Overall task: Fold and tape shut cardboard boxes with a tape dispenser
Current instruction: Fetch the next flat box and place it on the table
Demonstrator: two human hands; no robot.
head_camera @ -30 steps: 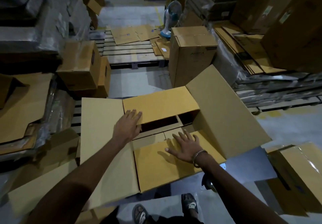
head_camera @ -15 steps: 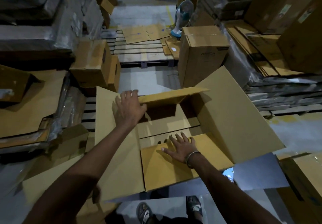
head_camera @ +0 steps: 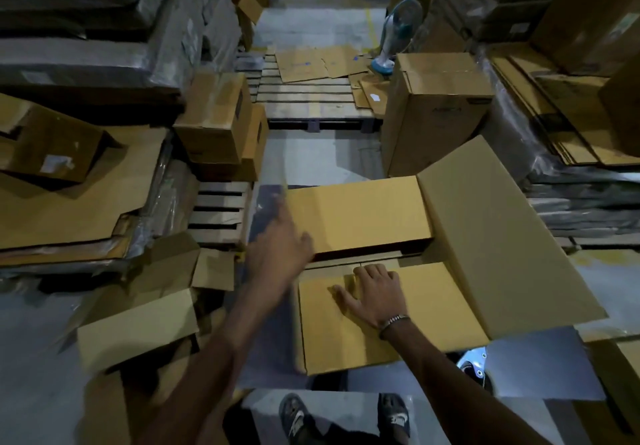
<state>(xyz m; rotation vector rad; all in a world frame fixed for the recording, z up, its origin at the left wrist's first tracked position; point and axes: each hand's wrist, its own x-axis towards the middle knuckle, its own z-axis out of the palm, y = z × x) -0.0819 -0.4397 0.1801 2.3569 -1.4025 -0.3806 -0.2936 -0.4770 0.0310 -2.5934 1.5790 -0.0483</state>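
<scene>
Left hand (head_camera: 277,257), blurred and open, has released the far flap (head_camera: 360,212), now folded flat; right hand (head_camera: 374,295) presses the near flap (head_camera: 426,309).

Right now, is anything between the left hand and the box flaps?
Nothing visible. The left hand is blurred at the far flap edge; whether it touches is unclear. The right hand presses flat on the near flap.

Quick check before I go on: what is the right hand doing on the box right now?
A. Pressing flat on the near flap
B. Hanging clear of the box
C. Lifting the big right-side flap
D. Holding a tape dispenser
A: the right hand lies palm down, fingers spread, on the near flap of the box, with no tape dispenser in it; the large right-side flap stands untouched.
</scene>
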